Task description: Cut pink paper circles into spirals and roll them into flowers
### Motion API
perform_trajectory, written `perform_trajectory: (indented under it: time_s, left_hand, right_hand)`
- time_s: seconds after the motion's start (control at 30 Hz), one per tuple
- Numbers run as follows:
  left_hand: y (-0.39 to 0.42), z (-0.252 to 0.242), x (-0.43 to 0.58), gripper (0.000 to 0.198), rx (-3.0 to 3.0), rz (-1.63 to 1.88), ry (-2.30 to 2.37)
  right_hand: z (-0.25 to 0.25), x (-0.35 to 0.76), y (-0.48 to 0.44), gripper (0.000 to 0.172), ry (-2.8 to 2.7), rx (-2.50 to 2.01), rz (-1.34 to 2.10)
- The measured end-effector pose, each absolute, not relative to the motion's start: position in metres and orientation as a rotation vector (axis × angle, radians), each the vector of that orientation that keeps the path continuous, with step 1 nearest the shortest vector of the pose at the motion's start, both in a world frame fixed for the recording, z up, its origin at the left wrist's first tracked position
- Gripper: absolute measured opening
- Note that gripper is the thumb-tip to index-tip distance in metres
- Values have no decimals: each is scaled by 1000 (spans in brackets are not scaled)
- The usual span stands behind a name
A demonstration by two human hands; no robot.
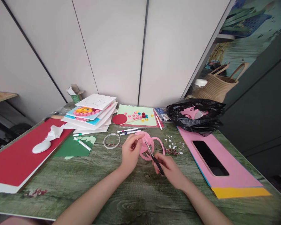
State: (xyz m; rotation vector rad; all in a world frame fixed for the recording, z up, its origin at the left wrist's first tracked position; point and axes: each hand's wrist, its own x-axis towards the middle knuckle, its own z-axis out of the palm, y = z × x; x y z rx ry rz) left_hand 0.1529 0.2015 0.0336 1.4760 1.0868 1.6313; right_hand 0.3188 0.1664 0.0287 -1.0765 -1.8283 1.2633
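Note:
Between the fingers of my left hand [131, 150] is the edge of a round piece of pink paper [145, 136]. My right hand [166, 168] grips black-handled scissors [156, 160], whose blades point up and left against the pink paper. A curved pink paper strip [159, 141] loops out on the right of the round piece, and more pink paper hangs below it. Whether the blades are fully closed is hard to make out. A roll of clear tape [111, 141] lies left of my left hand, with several markers [130, 132] just behind it.
Small white scraps [172, 144] lie right of the scissors. A black plastic bag [196, 115] holds pink offcuts. On the right, a phone [210, 157] rests on pink sheets [239, 162]. Stacked cards [91, 117], a green sheet [72, 148] and red board [21, 159] occupy the left.

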Motion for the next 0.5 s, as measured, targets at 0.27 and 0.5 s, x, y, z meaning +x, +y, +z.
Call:
perform_trajectory:
  time_s: [0.27,0.5]
  left_hand:
    - [203,34,152,19,1459,1619,1109]
    - [214,30,149,21,1235,1667,1164]
  right_hand:
    - [30,319,167,25,-1806,-1053,1297]
    - [29,328,171,23,-1788,-1046,1472]
